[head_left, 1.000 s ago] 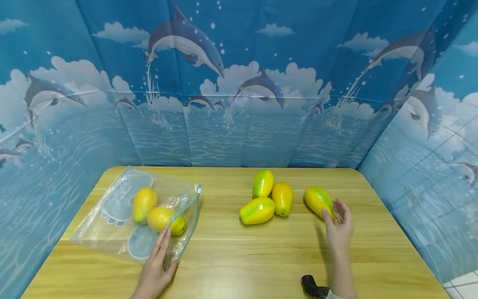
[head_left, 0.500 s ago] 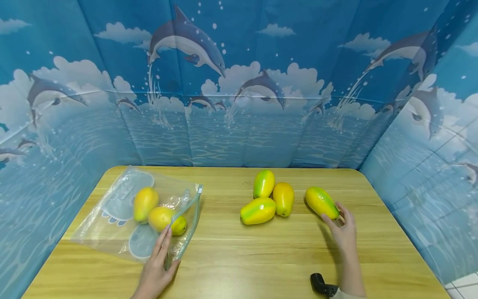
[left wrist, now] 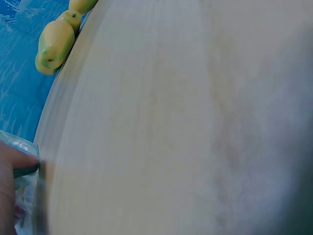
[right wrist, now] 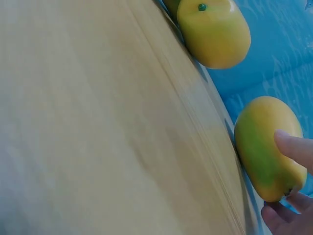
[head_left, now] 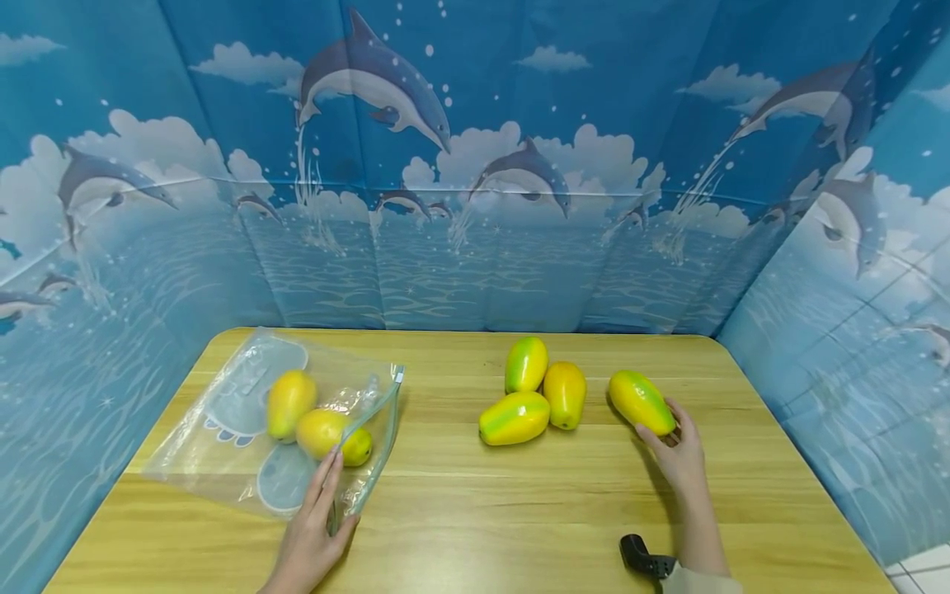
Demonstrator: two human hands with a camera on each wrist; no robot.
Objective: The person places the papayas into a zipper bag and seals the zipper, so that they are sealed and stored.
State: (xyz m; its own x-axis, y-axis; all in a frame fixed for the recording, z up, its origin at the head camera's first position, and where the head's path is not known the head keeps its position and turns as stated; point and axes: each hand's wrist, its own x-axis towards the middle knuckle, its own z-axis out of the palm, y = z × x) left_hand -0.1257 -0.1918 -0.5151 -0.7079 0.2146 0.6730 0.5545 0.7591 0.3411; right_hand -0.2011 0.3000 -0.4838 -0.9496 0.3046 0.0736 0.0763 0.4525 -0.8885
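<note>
A clear zip bag [head_left: 215, 470] with pale printed shapes lies on the left of the table, two yellow papayas [head_left: 291, 404] inside it. My left hand [head_left: 308, 528] pinches the bag's open edge, fingers over the top and thumb near the zip strip; in the left wrist view the thumb [left wrist: 19, 159] shows at that edge. On the right, my right hand [head_left: 683, 454] holds the near end of a yellow-green papaya [head_left: 640, 402] between thumb and fingers. The right wrist view shows the thumb against the side of this papaya [right wrist: 266, 142] and fingertips below its tip.
Three more papayas sit grouped mid-table: one behind [head_left: 526, 363], one at right [head_left: 565, 396] and one lying sideways in front [head_left: 514, 418]. A black wrist device [head_left: 644, 558] is by the right sleeve. A blue dolphin curtain [head_left: 475, 264] hangs behind the wooden table [head_left: 460, 511].
My right wrist has shifted a little to the right, and the thumb and fingers have settled around the papaya's near end. The left hand and bag stay as they were.
</note>
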